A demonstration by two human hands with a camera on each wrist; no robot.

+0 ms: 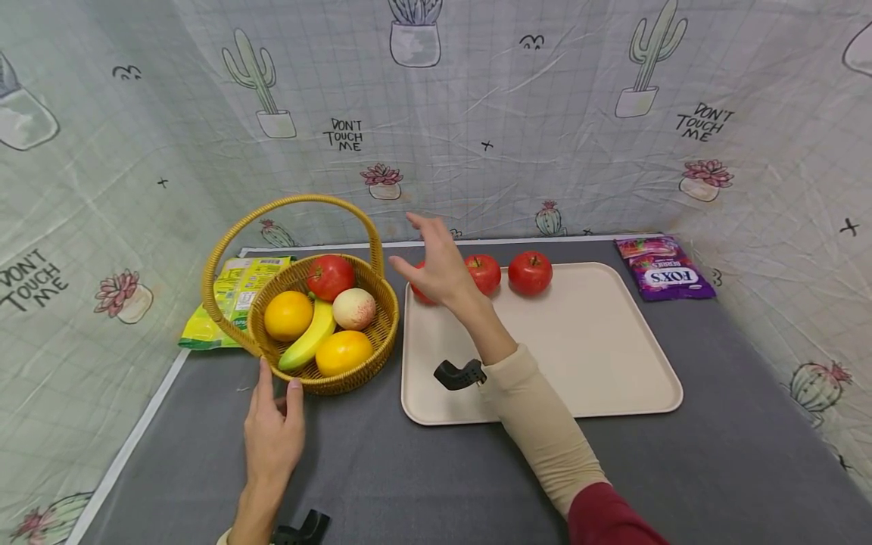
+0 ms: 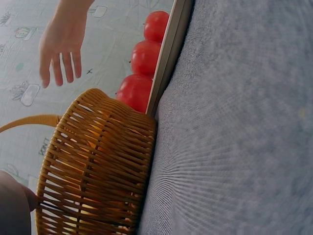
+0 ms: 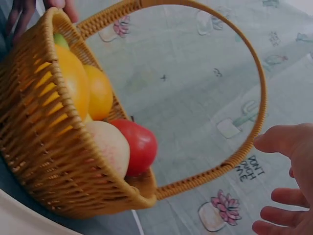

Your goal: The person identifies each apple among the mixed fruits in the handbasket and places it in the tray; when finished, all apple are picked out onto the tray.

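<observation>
A woven wicker basket (image 1: 391, 333) with a tall arched handle (image 1: 300, 198) stands at the left. In it lie a banana (image 1: 309, 337), an orange (image 1: 288, 316), a yellow-orange fruit (image 1: 344, 353), a pale pinkish peach (image 1: 354, 309) and a round red fruit (image 1: 331, 277). My left hand (image 1: 275, 431) touches the basket's near-left rim with extended fingers and thumb. Raised to the right of the handle, my right hand (image 1: 439, 261) has its fingers spread and holds nothing. Behind it, three red fruits (image 1: 530, 273) line the far edge of a beige tray (image 1: 579, 341); the hand partly hides the leftmost.
A green and yellow packet (image 1: 238, 295) lies behind the basket at the left. Beyond the tray's far right corner is a purple Fox's candy bag (image 1: 671, 272). A printed cactus curtain (image 1: 477, 151) hangs around the grey table (image 1: 422, 484).
</observation>
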